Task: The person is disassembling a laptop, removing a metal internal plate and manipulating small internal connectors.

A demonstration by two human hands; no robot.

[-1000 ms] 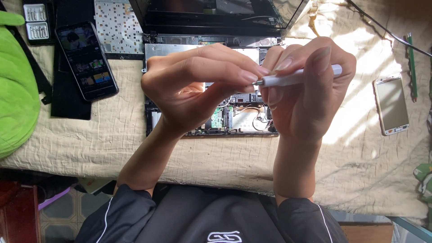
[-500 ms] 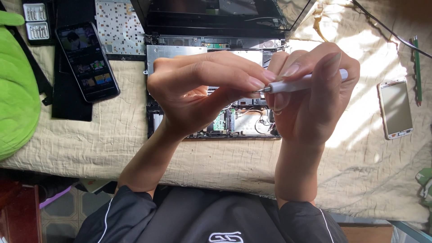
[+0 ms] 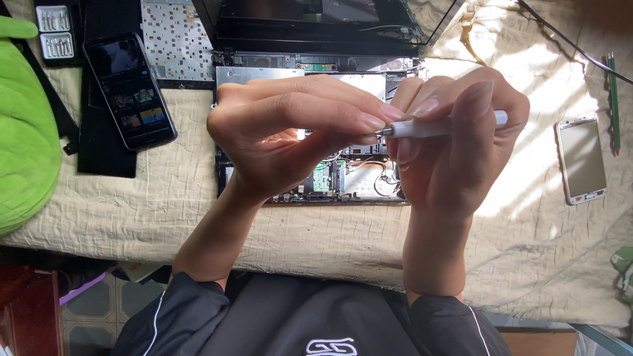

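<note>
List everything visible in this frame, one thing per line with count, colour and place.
screwdriver: one, white and silver, held level between both hands
opened laptop: one, black and grey, insides bare, under the hands
keyboard panel: one, pale, upper left
dark phone: one, black, screen lit, left
white phone: one, right, in sunlight
bit case: one, black, top left
green cushion: one, far left
green pen: one, far right
cloth: one, beige, covering the table
left hand: fingertips at the screwdriver's tip
right hand: gripping the screwdriver's handle
</note>
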